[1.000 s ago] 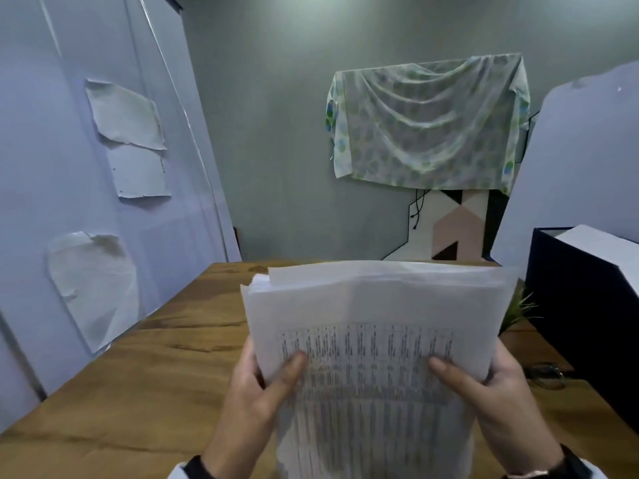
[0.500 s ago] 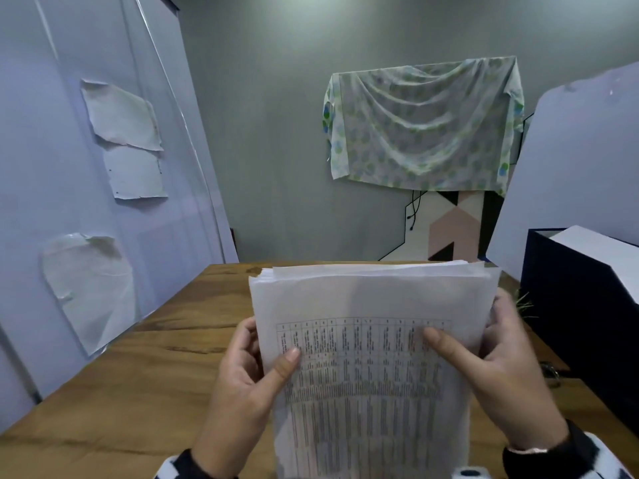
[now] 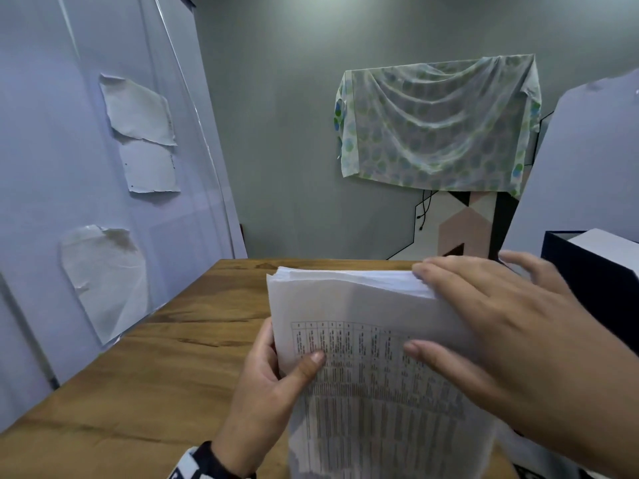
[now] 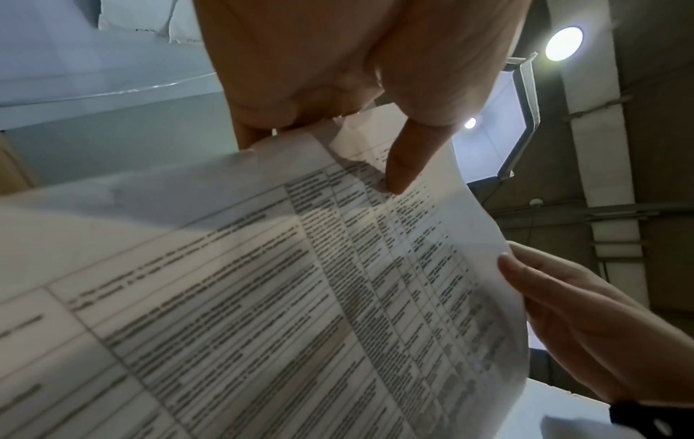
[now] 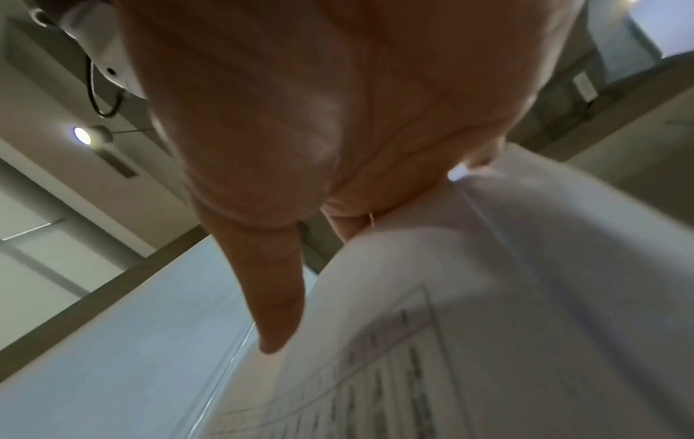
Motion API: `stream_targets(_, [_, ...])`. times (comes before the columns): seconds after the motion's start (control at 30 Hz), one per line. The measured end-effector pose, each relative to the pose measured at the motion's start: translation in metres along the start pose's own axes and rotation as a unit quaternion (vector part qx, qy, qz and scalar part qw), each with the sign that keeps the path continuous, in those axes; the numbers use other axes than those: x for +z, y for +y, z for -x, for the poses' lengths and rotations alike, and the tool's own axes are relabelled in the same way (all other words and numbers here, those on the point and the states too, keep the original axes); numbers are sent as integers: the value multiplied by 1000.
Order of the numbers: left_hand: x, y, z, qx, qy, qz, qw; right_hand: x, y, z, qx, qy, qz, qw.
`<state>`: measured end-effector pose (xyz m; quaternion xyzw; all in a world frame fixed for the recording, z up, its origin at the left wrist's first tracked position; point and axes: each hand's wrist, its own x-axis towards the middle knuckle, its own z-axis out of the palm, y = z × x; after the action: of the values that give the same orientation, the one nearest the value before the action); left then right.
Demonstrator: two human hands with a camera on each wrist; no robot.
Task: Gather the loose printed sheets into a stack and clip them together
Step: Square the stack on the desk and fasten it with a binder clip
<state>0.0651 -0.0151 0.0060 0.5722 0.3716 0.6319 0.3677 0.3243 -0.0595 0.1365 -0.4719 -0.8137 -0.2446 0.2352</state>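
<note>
A stack of printed sheets (image 3: 363, 305) with table text stands upright above the wooden table (image 3: 155, 375). My left hand (image 3: 269, 385) grips its left edge, thumb on the front page and fingers behind. My right hand (image 3: 511, 333) lies over the top right corner, fingers straight along the top edge and thumb touching the front. The left wrist view shows the stack (image 4: 263, 297) from below, with my left thumb (image 4: 402, 166) on it and my right hand (image 4: 563, 312) at its far edge. In the right wrist view my right thumb (image 5: 274, 297) reaches beside the stack (image 5: 488, 297). No clip is in view.
A dark box with a white lid (image 3: 594, 271) stands close on the right. A pale panel (image 3: 52, 167) with paper pieces stuck to it leans along the table's left side. A patterned cloth (image 3: 435, 122) hangs on the back wall.
My right hand has left the stack's right edge and moved up onto its top right corner. The sheets' top edges now sit more evenly together. My left hand keeps its grip.
</note>
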Motion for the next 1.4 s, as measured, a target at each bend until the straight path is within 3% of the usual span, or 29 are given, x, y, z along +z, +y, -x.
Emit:
stream_targets(0.13, [0, -1, 1, 3, -5, -6, 1000, -2, -15, -12, -16, -55, 17, 998])
stream_targets(0.3, [5, -5, 4, 2, -3, 8, 1000, -4, -36, -32, -59, -54, 14, 997])
stream_targets(0.53, [3, -6, 6, 11, 2, 15, 1000, -5, -42, -56, -121, -135, -10, 983])
stream_targets(0.67, [2, -5, 6, 8, -13, -4, 1000, -4, -24, -49, -123, -116, -10, 986])
stream_targets(0.73, [2, -2, 3, 8, -11, -8, 1000, -6, -3, -44, -103, -73, -25, 992])
stream_targets(0.83, [-1, 10, -6, 21, -10, -2, 1000, 1, 30, -25, 14, 41, -165, 985])
stream_targets(0.87, [-2, 15, -12, 26, -15, 2, 1000, 8, 36, -17, 72, 73, -265, 959])
stream_targets(0.97, [-7, 27, -33, 14, -46, 34, 998, 44, 41, -2, 208, 74, -540, 812])
stream_targets(1.07, [-8, 36, -53, -24, -80, 56, 995, 82, 48, -8, 227, 38, -705, 671])
stream_targets(1.17, [-3, 39, -63, -37, -112, 63, 991, 96, 56, -19, 197, -12, -794, 576])
stream_targets(1.23, [0, 37, -68, -39, -117, 71, 990, 102, 60, -25, 177, -42, -825, 535])
stream_targets(1.27, [2, 35, -71, -43, -116, 76, 989, 104, 61, -28, 168, -52, -831, 528])
stream_targets(1.4, [1, 24, -75, -62, -121, 100, 986, 110, 61, -35, 179, -33, -806, 563])
